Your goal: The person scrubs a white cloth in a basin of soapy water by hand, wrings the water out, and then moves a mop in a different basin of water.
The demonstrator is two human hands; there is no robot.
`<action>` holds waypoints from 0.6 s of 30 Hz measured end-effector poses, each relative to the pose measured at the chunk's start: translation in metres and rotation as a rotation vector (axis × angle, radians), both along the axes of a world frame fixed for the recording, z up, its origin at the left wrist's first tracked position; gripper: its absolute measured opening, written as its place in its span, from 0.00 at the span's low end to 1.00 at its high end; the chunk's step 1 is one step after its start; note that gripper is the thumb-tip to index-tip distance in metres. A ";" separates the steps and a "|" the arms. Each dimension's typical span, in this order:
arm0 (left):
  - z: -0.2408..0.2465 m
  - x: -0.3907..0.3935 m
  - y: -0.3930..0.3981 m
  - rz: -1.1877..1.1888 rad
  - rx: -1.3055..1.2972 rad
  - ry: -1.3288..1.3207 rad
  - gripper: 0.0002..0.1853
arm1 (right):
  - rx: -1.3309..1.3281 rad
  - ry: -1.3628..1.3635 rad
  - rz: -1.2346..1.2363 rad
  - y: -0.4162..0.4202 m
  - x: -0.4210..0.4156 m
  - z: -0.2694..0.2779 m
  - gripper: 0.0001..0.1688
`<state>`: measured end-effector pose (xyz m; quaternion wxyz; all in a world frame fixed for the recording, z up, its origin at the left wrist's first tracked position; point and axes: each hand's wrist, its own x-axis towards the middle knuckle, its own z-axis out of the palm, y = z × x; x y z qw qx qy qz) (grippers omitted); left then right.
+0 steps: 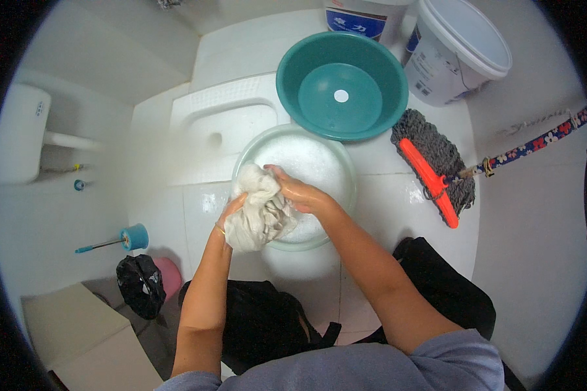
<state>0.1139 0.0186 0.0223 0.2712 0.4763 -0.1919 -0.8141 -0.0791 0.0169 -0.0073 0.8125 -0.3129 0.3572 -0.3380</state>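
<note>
A bunched, wet-looking off-white cloth (260, 215) is held up between my two hands, over the left part of a pale green basin (349, 215). White suds (310, 154) cover the water in the basin. My left hand (231, 209) grips the cloth from its left side, partly hidden behind the folds. From the right, my right hand (298, 189) presses against the cloth, its fingers partly out of sight behind it. Some of the cloth hangs down past the basin's near left rim.
Behind the basin are a teal basin (342, 124), a squat toilet pan (225, 115) and two white plastic buckets (445, 63) (396, 19). A grey mop (428, 141) leans at the right wall. Leftward stand a toilet brush in a blue holder (136, 236) and a pink bin (169, 278) with a black bag.
</note>
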 end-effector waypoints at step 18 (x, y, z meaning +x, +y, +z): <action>-0.067 0.093 0.007 -0.252 0.170 -0.172 0.17 | -0.019 0.782 -0.737 0.062 -0.111 -0.139 0.27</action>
